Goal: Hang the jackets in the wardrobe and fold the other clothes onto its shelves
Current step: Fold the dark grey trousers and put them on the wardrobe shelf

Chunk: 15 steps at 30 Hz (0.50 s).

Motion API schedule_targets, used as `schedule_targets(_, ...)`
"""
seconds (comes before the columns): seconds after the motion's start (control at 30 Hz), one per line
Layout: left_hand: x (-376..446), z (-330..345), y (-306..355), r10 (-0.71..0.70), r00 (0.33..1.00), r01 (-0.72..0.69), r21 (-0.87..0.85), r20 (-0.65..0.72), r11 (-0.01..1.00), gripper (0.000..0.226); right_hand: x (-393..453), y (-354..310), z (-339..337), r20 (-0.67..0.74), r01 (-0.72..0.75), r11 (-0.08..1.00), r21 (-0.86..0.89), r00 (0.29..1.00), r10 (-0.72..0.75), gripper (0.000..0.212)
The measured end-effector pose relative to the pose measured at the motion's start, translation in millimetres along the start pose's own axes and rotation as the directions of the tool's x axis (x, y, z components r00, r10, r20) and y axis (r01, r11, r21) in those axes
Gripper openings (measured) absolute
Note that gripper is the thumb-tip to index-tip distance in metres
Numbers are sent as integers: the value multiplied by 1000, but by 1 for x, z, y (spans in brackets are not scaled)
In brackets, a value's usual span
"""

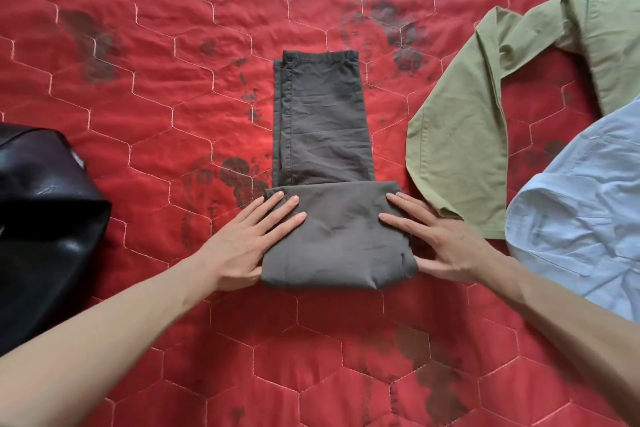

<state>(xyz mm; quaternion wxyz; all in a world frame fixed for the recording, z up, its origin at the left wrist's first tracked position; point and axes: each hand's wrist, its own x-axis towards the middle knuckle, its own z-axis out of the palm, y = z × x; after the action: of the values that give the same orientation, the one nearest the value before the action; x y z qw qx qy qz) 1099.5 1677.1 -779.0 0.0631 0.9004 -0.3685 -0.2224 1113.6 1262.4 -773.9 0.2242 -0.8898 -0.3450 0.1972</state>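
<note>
Trousers (322, 135), grey, part-folded at mid-bed (173, 80): left hand (252, 239) and right hand (433, 239), fingers spread flat on the folded end; best kept square and smooth before folding again.

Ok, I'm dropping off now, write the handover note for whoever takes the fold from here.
Left hand and right hand: fingers flat on top of the near fold of the grey trousers, thumbs at its sides.
Trousers lie mid-quilt, the near end folded up, the far length flat and unfolded.
Green shirt and pale blue shirt lie unfolded to the right; black jacket at the left edge.
Left: finish the trousers, fold both shirts, shelve them, hang the jacket. Wardrobe not in view.
</note>
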Motion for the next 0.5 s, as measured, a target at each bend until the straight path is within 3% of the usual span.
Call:
schedule_targets(0.17, -15, -21, 17, -98, 995, 75, -439, -29, 896, 98, -6, -27, -6, -144, -141, 877, 460, 962, 230, 47)
schedule_targets(0.27, -19, -28, 35, -314, 947, 162, -743, -68, 649, 75, -4, -44, 4, -211, -202, 714, 671, 870, 445, 42)
schedule_targets(0.37, -13, -36, 59, -535, 843, 307, -863, 53, 400, 38, 20, -58, 16, -73, -303, 334, 892, 634, 770, 38)
schedule_targets(0.4, -9, -36, 64, -588, 801, 336, -897, 112, 287, 31, 31, -62, 17, -50, -289, 258, 922, 573, 818, 42)
schedule_targets(0.47, 4, -29, 65, -682, 703, 367, -924, 202, 105, 41, 50, -70, 11, -120, -194, 249, 949, 509, 853, 49)
schedule_targets(0.5, 9, -23, 62, -730, 645, 364, -931, 224, 36, 44, 58, -74, 8, -178, -154, 293, 944, 511, 841, 51)
